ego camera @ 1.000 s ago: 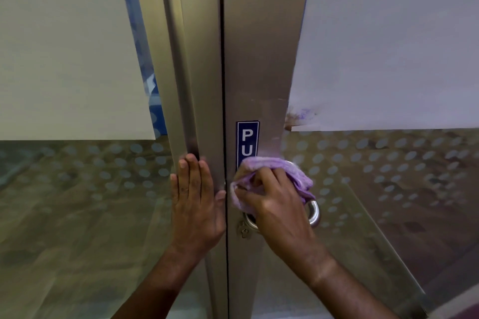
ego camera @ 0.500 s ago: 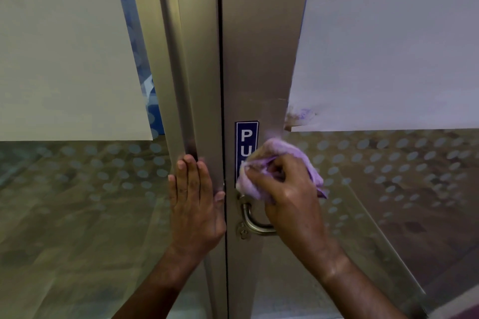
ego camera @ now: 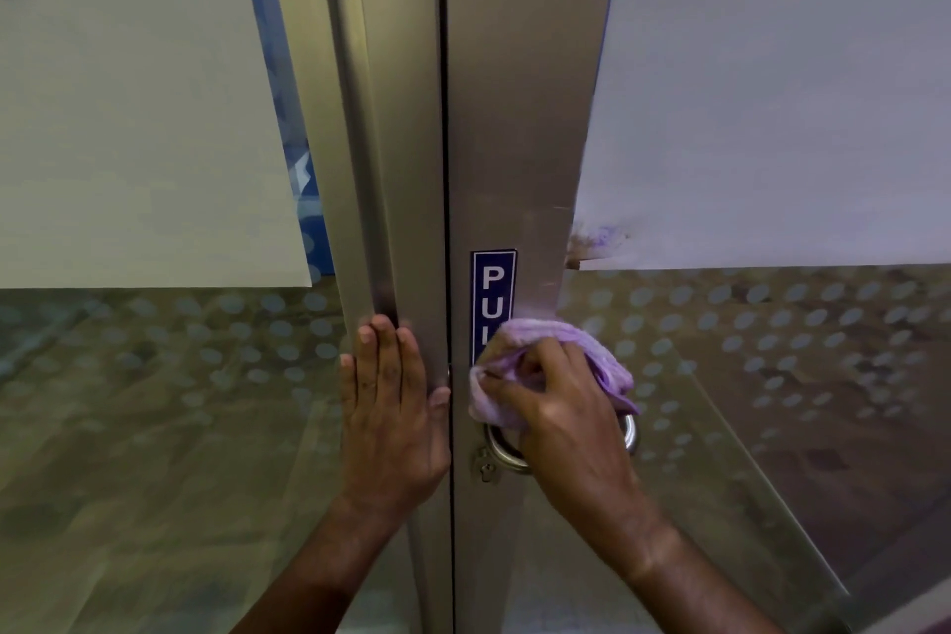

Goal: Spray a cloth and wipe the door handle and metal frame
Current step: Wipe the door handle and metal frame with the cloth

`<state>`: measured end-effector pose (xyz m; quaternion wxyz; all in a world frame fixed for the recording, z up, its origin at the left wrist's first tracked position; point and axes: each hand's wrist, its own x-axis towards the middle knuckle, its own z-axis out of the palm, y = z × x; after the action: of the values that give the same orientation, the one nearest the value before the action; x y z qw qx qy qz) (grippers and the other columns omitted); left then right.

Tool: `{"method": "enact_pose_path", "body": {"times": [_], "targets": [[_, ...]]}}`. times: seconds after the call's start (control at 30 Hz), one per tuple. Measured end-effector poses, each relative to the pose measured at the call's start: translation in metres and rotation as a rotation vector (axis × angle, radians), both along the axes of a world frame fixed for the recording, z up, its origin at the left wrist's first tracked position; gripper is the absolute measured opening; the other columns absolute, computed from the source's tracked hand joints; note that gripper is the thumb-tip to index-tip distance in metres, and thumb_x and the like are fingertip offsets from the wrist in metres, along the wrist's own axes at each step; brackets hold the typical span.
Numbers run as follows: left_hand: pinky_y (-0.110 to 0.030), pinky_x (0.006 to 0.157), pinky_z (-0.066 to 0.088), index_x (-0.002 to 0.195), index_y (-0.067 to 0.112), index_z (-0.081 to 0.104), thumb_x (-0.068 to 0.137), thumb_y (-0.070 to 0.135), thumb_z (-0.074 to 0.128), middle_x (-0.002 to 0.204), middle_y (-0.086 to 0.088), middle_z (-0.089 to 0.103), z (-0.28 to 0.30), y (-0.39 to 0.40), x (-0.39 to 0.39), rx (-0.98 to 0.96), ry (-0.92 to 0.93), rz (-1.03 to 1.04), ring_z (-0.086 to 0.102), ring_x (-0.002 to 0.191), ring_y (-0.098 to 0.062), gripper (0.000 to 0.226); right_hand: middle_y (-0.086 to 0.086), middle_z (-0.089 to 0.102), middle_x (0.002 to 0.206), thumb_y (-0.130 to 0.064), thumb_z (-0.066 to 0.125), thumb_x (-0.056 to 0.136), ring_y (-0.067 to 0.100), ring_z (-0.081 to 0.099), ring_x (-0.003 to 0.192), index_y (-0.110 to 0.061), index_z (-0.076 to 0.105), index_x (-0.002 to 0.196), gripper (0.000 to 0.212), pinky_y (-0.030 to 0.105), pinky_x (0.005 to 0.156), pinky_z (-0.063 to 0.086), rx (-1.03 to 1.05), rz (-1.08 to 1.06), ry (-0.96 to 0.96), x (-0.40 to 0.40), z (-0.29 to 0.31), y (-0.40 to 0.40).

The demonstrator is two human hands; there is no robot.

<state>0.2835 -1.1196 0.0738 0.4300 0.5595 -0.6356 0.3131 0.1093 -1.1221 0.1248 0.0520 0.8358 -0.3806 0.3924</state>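
Observation:
A bunched purple cloth point(ego camera: 599, 350) is gripped in my right hand point(ego camera: 566, 412) and pressed over the top of the steel door handle point(ego camera: 502, 451), whose curved bar shows below the hand. The handle sits on the right door's brushed metal frame point(ego camera: 520, 118). My left hand point(ego camera: 393, 407) lies flat, fingers together, against the left door's metal frame point(ego camera: 396, 170), right beside the seam between the two doors. No spray bottle is in view.
A blue PULL sticker point(ego camera: 493, 294) sits above the handle, partly covered by the cloth. A keyhole point(ego camera: 486, 467) is below the handle. Glass panels with frosted film and dots flank the frames, left point(ego camera: 144, 376) and right point(ego camera: 772, 350).
My right hand with the cloth rose from the handle up onto the frame, then came back down onto the handle. The left hand stayed put.

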Motion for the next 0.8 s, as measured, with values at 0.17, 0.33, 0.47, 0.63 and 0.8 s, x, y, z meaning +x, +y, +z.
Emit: {"method": "enact_pose_path", "body": {"times": [0.17, 0.33, 0.47, 0.63, 0.8], "targets": [[-0.040, 0.123, -0.010, 0.155, 0.009, -0.010, 0.100, 0.031, 0.030, 0.163, -0.007, -0.019, 0.001, -0.001, -0.002, 0.002, -0.013, -0.018, -0.015, 0.152, -0.024, 0.072, -0.009, 0.057, 0.103, -0.033, 0.066, 0.089, 0.012, 0.058, 0.098, -0.029, 0.067, 0.103, 0.014, 0.036, 0.082, 0.052, -0.115, -0.091, -0.279, 0.009, 0.029, -0.010], [-0.040, 0.123, -0.009, 0.155, 0.007, -0.008, 0.100, 0.031, 0.031, 0.164, -0.008, -0.018, 0.000, -0.001, -0.003, -0.018, -0.020, 0.008, -0.014, 0.152, -0.024, 0.072, 0.002, 0.055, 0.094, -0.019, 0.069, 0.086, 0.013, 0.044, 0.086, -0.023, 0.064, 0.096, 0.012, 0.031, 0.071, 0.044, -0.005, -0.006, -0.185, 0.016, 0.019, -0.005], [-0.040, 0.123, -0.010, 0.155, 0.008, -0.010, 0.102, 0.032, 0.026, 0.164, -0.008, -0.019, 0.001, -0.001, -0.003, -0.012, -0.014, 0.002, -0.014, 0.152, -0.024, 0.068, -0.007, 0.054, 0.093, -0.008, 0.081, 0.070, 0.016, 0.042, 0.087, -0.018, 0.075, 0.081, 0.016, 0.035, 0.070, 0.045, 0.035, -0.088, -0.017, -0.009, 0.004, -0.003], [-0.040, 0.123, -0.009, 0.155, 0.009, -0.012, 0.101, 0.030, 0.028, 0.163, -0.007, -0.020, 0.001, -0.001, -0.003, -0.010, -0.009, -0.002, -0.015, 0.152, -0.023, 0.070, 0.003, 0.052, 0.092, -0.006, 0.056, 0.071, 0.013, 0.049, 0.082, -0.014, 0.079, 0.095, 0.034, 0.015, 0.074, 0.041, -0.137, -0.127, -0.361, -0.045, 0.015, 0.010], [-0.040, 0.123, -0.009, 0.155, 0.009, -0.013, 0.101, 0.031, 0.028, 0.163, -0.007, -0.021, 0.000, -0.002, -0.002, -0.005, -0.014, -0.002, -0.016, 0.152, -0.023, 0.071, 0.012, 0.051, 0.088, 0.009, 0.059, 0.067, 0.025, 0.053, 0.070, -0.004, 0.074, 0.094, 0.034, 0.018, 0.066, 0.041, -0.179, -0.238, -0.720, -0.066, 0.018, 0.015]]}}
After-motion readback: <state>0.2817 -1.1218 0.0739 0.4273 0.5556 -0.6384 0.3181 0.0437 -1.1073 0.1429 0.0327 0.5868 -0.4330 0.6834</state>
